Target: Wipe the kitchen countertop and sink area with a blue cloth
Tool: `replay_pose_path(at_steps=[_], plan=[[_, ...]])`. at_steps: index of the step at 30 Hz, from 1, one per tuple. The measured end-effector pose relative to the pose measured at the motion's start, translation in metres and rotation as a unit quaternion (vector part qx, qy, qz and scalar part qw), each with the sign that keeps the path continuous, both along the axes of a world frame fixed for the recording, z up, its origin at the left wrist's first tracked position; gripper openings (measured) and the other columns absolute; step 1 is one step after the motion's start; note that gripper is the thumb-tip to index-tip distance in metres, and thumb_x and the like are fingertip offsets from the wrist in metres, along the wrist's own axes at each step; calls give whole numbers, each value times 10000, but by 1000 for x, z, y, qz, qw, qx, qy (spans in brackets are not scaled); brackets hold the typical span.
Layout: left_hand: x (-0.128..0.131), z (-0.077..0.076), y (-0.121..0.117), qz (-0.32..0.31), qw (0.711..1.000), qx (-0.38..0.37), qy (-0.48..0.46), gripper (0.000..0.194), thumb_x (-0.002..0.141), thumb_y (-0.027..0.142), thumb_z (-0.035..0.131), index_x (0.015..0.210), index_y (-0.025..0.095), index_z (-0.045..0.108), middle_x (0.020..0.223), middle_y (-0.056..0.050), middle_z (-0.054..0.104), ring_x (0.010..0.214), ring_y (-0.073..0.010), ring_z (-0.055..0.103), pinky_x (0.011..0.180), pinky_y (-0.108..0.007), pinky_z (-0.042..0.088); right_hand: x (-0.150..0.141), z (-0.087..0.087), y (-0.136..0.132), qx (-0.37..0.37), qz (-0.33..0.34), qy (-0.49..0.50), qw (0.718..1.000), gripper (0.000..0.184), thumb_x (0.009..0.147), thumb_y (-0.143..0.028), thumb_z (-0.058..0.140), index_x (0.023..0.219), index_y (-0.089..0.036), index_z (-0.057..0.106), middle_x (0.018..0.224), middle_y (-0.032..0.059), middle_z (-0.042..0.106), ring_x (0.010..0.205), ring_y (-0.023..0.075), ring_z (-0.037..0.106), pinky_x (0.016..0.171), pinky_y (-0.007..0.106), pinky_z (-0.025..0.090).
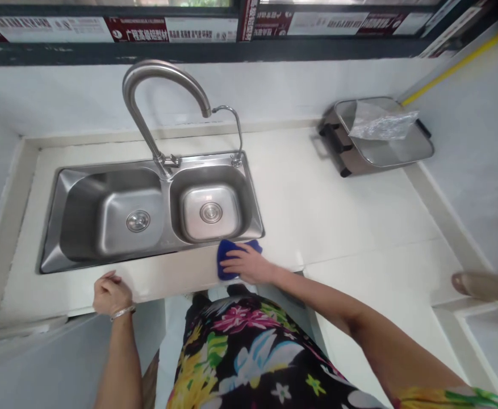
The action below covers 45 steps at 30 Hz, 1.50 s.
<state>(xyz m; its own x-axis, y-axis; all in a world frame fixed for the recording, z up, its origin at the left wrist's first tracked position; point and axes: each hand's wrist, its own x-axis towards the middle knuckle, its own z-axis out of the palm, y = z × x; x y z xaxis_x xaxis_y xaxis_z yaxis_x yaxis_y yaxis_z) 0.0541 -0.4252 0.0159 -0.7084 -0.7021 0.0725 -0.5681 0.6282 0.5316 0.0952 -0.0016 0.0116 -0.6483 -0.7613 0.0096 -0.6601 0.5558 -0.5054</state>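
My right hand point(249, 264) presses a folded blue cloth point(226, 255) against the counter's front strip, just below the smaller basin. Its fingers spread over the cloth and hide part of it. Curled into a loose fist, my left hand point(111, 294) rests at the counter's front edge, below the larger basin, with nothing visible in it. Behind both hands lies a steel double sink point(167, 227), a drain showing in each basin. The pale countertop point(308, 210) surrounds it.
A tall curved faucet point(167, 65) rises behind the sink, beside a thin small spout point(238, 122). At the back right stands a boxy metallic vessel point(372, 162) with black handles, crumpled clear plastic point(380, 122) on top. Walls close both sides; a window frame point(189, 52) runs behind.
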Motion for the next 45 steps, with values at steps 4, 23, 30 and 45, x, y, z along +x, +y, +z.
replay_pose_path(at_steps=[4, 23, 30, 45], plan=[[-4, -5, 4, 48, 998, -43, 5, 431, 937, 288, 325, 927, 171, 739, 761, -49, 680, 664, -182, 527, 645, -323, 323, 27, 4, 84, 24, -53, -22, 998, 519, 884, -212, 427, 1354, -319, 623, 1458, -23, 566, 1452, 228, 390, 1255, 565, 153], [-6, 9, 6, 20, 999, -20, -26, 380, 895, 280, 392, 951, 201, 759, 702, -32, 631, 602, -182, 384, 597, -321, 228, 73, -5, 16, 63, -207, 72, 974, 597, 790, -263, 488, 1376, -290, 603, 1461, -6, 569, 1364, 303, 471, 1180, 585, 233], [-4, 5, 1, 14, 1000, 0, -21, 390, 884, 269, 406, 1007, 212, 771, 717, -34, 612, 604, -183, 311, 602, -336, 186, 34, -11, -150, 23, -79, 103, 991, 549, 889, -360, 509, 1424, -243, 548, 1546, 44, 472, 1395, 310, 399, 1158, 581, 237], [0, -9, -4, -33, 999, -8, 12, 366, 864, 244, 448, 1060, 190, 752, 781, -45, 580, 649, -180, 334, 634, -351, 159, 64, -16, -88, 130, -154, 170, 965, 489, 1031, -170, 413, 1498, -315, 420, 1564, 8, 450, 1395, 237, 410, 1123, 506, 324]])
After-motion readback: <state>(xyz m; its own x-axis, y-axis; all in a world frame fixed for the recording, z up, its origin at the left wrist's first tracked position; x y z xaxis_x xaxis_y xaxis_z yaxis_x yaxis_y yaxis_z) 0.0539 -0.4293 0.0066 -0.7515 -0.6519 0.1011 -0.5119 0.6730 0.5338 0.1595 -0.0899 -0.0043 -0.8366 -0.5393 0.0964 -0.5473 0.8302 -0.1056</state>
